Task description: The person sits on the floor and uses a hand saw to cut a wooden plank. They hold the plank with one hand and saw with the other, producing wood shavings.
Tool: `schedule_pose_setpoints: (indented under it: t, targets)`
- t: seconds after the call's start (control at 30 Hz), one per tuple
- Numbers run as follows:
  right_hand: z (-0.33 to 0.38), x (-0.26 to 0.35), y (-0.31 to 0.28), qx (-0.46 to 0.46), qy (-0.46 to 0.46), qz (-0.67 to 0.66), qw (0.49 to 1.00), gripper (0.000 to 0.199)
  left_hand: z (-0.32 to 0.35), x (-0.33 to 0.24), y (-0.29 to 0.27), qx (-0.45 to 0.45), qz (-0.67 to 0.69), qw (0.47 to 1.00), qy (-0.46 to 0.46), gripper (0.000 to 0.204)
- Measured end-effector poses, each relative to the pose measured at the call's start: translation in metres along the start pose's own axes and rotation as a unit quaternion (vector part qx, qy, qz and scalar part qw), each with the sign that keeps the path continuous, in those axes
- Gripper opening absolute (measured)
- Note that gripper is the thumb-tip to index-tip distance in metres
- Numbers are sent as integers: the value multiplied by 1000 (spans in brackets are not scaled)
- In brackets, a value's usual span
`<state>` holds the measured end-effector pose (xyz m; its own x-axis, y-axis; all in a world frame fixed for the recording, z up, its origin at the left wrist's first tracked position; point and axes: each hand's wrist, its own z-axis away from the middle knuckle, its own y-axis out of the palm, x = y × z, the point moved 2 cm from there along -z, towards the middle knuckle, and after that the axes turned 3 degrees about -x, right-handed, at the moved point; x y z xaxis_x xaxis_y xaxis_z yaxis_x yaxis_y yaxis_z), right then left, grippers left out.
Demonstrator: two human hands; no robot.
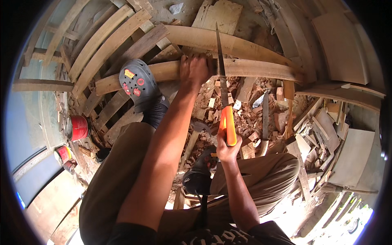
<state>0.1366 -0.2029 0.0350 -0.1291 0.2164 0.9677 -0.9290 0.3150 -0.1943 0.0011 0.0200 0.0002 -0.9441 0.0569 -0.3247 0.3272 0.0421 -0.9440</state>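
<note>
My right hand [228, 148] is closed round the orange handle of a hand saw [223, 87]. The saw's long, narrow blade points away from me and crosses a wooden plank [255, 68]. Just left of the blade, my left hand [196, 69] is wrapped over that plank, its fingertips hidden on the far side. My left foot, in a dark grey clog [141, 83] with coloured badges, rests on the plank's left part. Whether the teeth have cut into the wood cannot be made out.
Wood chips and offcuts [245, 102] cover the ground below the plank. A long blade-like tool [265, 116] lies among them. Slatted planks [110, 45] stand at the far left, with a red can [77, 127] nearer. Scrap boards [326, 130] pile up at right.
</note>
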Motion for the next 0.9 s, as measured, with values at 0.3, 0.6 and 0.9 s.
schedule_pose_setpoints:
  t: [0.3, 0.6, 0.9]
  targets:
    - [0, 16, -3, -2, -110, 73, 991, 8, -6, 3, 8, -106, 2, 994, 32, 35]
    - [-37, -4, 7, 20, -12, -20, 1000, 20, -7, 0, 12, -114, 9, 993, 30, 38]
    - [-16, -53, 24, 2, -12, -70, 997, 16, 8, 2, 9, -47, -34, 995, 86, 42]
